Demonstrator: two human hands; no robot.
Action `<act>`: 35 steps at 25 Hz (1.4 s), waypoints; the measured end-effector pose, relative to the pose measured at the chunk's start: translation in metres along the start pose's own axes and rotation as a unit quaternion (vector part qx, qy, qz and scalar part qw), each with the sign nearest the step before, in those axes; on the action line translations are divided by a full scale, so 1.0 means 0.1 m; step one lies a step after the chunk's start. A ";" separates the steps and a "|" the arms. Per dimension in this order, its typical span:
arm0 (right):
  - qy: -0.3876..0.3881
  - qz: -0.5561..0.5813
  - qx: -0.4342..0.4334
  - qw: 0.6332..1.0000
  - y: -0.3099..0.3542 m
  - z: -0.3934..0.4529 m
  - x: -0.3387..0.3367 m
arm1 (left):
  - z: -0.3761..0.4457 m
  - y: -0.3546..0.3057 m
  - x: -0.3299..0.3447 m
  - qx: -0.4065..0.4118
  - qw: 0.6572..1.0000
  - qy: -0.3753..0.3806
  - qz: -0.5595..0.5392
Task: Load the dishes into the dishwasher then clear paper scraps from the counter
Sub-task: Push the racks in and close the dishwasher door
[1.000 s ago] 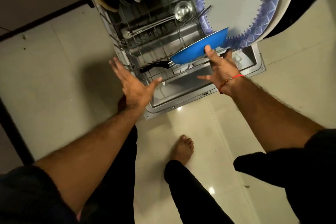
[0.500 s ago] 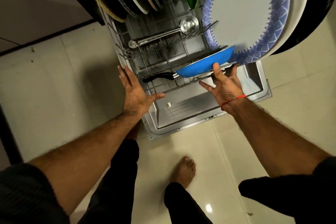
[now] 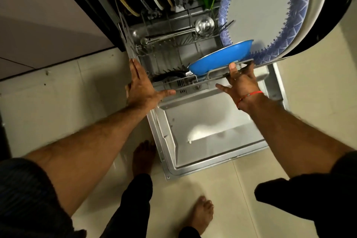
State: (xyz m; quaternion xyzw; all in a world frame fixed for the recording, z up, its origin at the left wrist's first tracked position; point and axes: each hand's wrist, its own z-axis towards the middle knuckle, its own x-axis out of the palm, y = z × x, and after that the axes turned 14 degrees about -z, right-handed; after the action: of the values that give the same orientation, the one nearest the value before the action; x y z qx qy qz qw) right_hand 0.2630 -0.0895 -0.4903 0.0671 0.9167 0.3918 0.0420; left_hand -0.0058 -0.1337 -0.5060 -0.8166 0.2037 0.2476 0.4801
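Both hands flat on wire lower rack (image 3: 193,83) front rail: left hand (image 3: 142,91) at left corner, right hand (image 3: 241,84) below blue frying pan (image 3: 222,60); fingers straight, holding nothing; rack slides straight away from me.

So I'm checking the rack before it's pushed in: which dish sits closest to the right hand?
The blue pan, lying at the rack's front edge just above the right hand. The blue-patterned plate and the other plates stand farther back.

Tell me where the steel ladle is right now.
In the head view, the steel ladle lies across the lower rack, behind the blue pan, left of the blue-patterned plate.
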 end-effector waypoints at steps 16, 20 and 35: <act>0.007 -0.025 0.003 1.000 1.27 1.29 0.98 | 1.59 -0.51 -0.57 -0.072 0.992 -0.083 -0.055; -0.016 -0.053 -0.007 0.998 1.47 1.48 1.18 | 1.83 -0.59 -0.57 -0.192 0.958 -0.121 -0.177; -0.027 -0.045 -0.032 0.998 1.90 1.81 1.60 | 2.39 -0.73 -0.76 -0.174 0.947 -0.118 -0.243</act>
State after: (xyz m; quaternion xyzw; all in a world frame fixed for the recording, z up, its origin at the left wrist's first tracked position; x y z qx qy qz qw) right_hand 0.1454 0.1943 -0.4815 0.0349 0.9041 0.4170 0.0866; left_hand -0.0744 0.1180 -0.5096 -0.8771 -0.1049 0.2495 0.3969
